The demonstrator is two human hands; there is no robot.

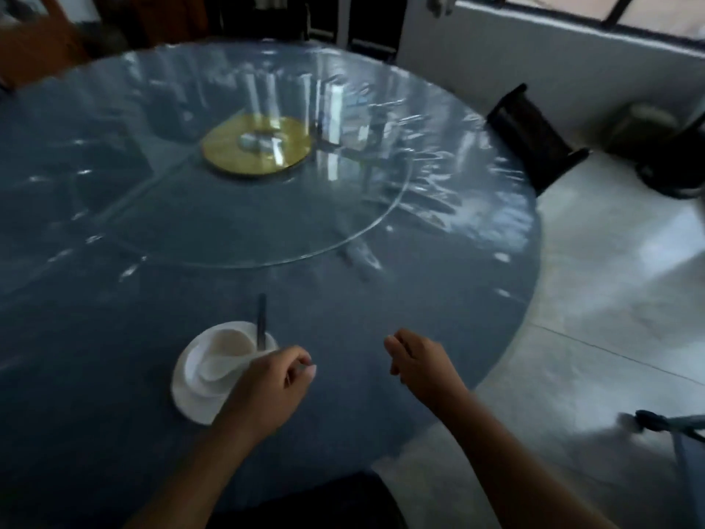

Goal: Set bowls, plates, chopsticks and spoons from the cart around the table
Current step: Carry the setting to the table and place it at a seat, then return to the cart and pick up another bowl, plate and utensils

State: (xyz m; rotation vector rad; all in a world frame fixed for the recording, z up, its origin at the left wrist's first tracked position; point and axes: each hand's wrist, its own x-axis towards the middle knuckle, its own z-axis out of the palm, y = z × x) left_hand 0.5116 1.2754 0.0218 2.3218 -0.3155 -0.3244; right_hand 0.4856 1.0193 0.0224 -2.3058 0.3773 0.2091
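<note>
Single place setting, lower centre of frame, near edge of round blue table [95, 337]. One white plate [190, 400], one white bowl [230, 343] on it, one white spoon [213, 370] lying in bowl. Dark chopsticks [261, 318] at plate's right edge, blurred into one streak, so count unclear. Left hand [267, 379] just right of plate, fingers loosely curled, nothing visibly held. Right hand [417, 362] further right, relaxed, empty.

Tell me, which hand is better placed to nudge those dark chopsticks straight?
Probably the left hand: it hovers right beside the chopsticks at the edge of the plate, apparently empty. The right hand is farther off, over bare cloth.
</note>
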